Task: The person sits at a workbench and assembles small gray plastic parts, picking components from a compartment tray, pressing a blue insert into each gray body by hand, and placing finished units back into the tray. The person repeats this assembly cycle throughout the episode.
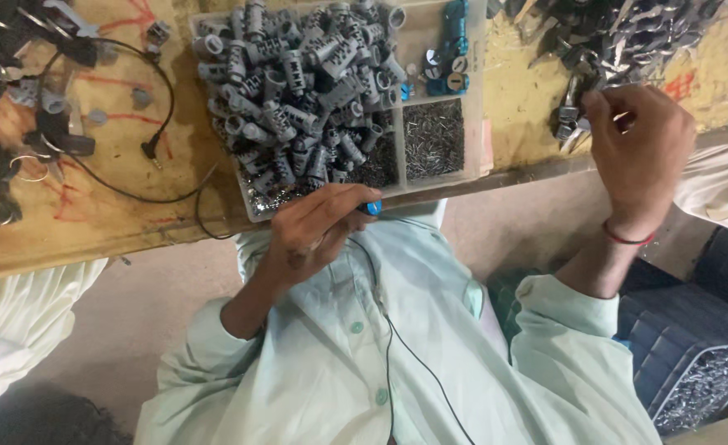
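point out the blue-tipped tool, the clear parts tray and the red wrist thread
blue-tipped tool (pixel 370 208), head view, on its blue end beside the fingers
clear parts tray (pixel 477 124), head view, on its right wall
red wrist thread (pixel 625 239), head view, on the band across the wrist

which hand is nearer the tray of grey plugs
Left. The left hand is at the near edge of the tray, pinching a small blue part. The right hand is well off to the tray's right, at the metal pile.
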